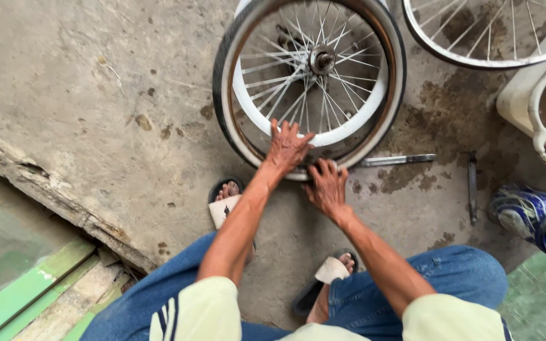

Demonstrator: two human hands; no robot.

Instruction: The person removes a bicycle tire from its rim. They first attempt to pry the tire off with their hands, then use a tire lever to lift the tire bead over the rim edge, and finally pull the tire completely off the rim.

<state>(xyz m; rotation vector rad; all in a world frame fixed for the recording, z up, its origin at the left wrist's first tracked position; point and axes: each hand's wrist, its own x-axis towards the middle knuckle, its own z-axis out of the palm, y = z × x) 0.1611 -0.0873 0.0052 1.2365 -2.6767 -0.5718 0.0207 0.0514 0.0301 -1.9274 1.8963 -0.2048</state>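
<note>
Bicycle wheel (311, 69) lay flat on the concrete floor (96, 95), far centre, its white rim and spokes ringed by a dark tyre (222, 76) partly off the rim. Left hand (287, 146) pressed on the near edge, fingers spread across rim and tyre; grip open, holding nothing. Right hand (327, 186) just beside it, fingers curled over the tyre's near edge; cannot tell whether it pinched the rubber. Two metal levers lay right of the wheel: one (396, 160) touching the tyre, the other (473, 186) farther right. Second wheel (475, 60) far right. Cream tub (538, 107) and blue-patterned pot (532, 211) at right edge. Sandalled feet near.
</note>
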